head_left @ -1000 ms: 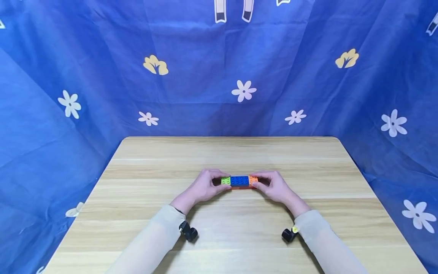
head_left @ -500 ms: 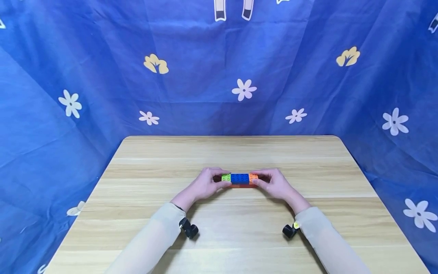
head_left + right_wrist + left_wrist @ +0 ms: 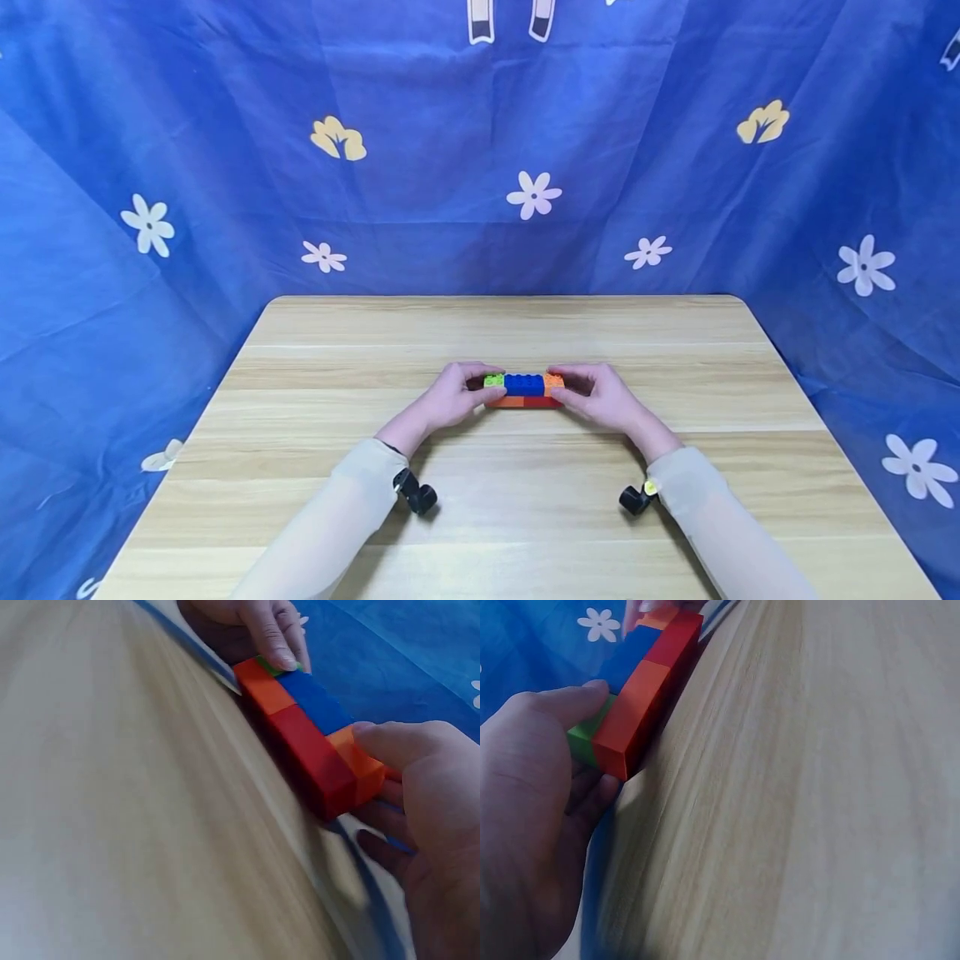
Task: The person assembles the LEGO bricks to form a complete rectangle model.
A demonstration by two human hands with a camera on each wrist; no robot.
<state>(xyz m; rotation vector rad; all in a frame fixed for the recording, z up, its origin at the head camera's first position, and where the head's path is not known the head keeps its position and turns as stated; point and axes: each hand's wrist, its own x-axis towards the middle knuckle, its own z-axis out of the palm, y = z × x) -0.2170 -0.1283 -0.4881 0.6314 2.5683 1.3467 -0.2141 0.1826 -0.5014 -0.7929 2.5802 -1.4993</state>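
Note:
A two-layer bar of toy building bricks is held between both hands near the middle of the table. Its upper row has a lime-green brick (image 3: 492,380), a blue brick (image 3: 524,385) and an orange brick (image 3: 553,381). Below them sit another orange brick (image 3: 265,686) and a red brick (image 3: 311,754), end to end. My left hand (image 3: 448,400) pinches the green end between thumb and fingers. At the opposite end, my right hand (image 3: 607,402) pinches the upper orange brick. Whether the bar touches the table cannot be told.
The wood-grain table (image 3: 525,508) extends around the hands. Behind it and at both sides hangs a blue cloth (image 3: 420,175) with flower prints. Small black cameras (image 3: 415,493) are strapped at both wrists.
The brick bar and both hands have shifted slightly up in the head view. More of the lower orange and red bricks' front now shows. Both holds look unchanged; the head view moved a little.

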